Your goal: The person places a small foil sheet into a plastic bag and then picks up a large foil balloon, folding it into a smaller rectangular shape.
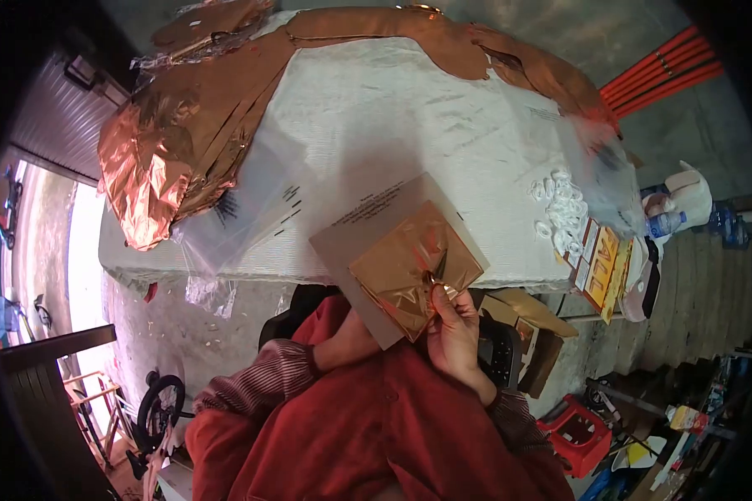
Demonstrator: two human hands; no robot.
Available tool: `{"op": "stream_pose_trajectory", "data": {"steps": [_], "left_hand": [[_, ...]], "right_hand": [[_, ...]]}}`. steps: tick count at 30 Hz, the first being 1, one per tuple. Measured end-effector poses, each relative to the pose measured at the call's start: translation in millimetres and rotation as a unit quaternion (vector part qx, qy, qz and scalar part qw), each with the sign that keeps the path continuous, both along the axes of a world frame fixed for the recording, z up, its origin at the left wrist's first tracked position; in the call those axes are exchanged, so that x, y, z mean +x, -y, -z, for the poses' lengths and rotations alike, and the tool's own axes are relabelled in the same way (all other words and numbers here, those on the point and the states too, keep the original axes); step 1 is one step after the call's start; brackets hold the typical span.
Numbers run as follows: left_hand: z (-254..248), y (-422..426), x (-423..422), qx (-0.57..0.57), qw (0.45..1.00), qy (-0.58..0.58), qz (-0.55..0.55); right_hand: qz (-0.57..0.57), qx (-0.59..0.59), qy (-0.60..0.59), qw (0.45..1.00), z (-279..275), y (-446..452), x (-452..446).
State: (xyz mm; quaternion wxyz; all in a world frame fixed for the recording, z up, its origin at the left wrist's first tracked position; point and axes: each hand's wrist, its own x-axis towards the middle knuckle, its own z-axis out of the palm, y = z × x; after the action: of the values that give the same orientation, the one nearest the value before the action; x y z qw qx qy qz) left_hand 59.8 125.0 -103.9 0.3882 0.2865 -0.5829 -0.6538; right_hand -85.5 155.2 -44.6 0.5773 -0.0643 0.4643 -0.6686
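My right hand (455, 336) pinches the near right edge of a folded gold foil piece (401, 259) between thumb and fingers. The foil is a shiny, creased square, bunched up where the thumb presses. Behind it lies a frosted clear plastic bag (330, 242) with small black print, sticking out past the foil on the left and far sides. My left hand (355, 341) reaches under the bag's near left side, and its fingers are hidden there. Both hands are in front of my body at the table's near edge.
On the white-covered table (376, 100) lie brown and copper foil sheets (200, 125), more clear bags (251, 196), a heap of white rings (560, 209) and a yellow printed pack (602, 263). An open cardboard box (530, 334) and a red stool (578, 430) stand at lower right.
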Motion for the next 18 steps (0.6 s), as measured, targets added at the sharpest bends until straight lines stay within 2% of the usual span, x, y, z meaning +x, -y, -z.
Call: {"op": "stream_pose_trajectory", "data": {"steps": [4,6,7,9,13,15,16,18], "left_hand": [[22,-6,-14,0.031,0.999,0.018,0.025],[26,-9,-16,0.146,0.986,-0.079,0.015],[25,-11,-16,0.146,0.986,-0.078,0.018],[22,-16,-15,0.34,0.914,-0.221,0.014],[35,-25,-12,0.277,0.932,-0.233,0.014],[32,-27,-8,0.329,0.878,-0.346,0.022],[29,-27,-10,0.329,0.878,-0.347,0.022],[24,-26,-16,0.292,0.792,-0.528,0.096]], "right_hand": [[-0.001,-0.058,-0.018,0.998,10,-3,-2],[-0.002,-0.083,-0.025,0.996,13,-5,-3],[0.001,-0.088,-0.032,0.996,13,-6,-2],[0.006,-0.092,-0.039,0.995,11,-7,-1],[0.012,-0.061,-0.046,0.997,12,-14,0],[0.003,-0.063,-0.049,0.997,22,-23,-3],[-0.006,-0.069,-0.049,0.996,26,-27,-5],[-0.015,-0.075,-0.047,0.996,29,-30,-4]]}}
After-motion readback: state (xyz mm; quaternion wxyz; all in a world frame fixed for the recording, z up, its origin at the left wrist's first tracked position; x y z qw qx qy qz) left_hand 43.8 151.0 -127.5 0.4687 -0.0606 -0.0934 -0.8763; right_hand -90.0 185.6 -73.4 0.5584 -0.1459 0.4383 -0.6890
